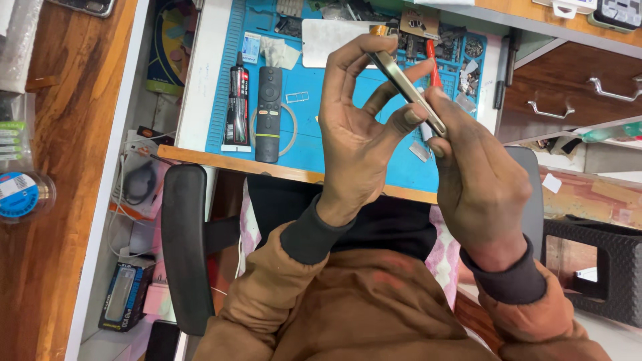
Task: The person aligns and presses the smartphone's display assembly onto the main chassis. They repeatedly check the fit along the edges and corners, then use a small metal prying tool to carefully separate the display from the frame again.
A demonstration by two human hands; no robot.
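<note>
Phone [409,90] edge-on between both hands' fingertips

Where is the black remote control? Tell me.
In the head view, the black remote control lies on the blue mat, left of the hands, beside the black glue tube.

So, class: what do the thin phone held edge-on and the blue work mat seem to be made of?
Phone: likely metal frame, pale gold, satin sheen along its edge, gripped by both hands. Blue work mat: probably silicone or rubber, matte, with moulded compartments.
</note>
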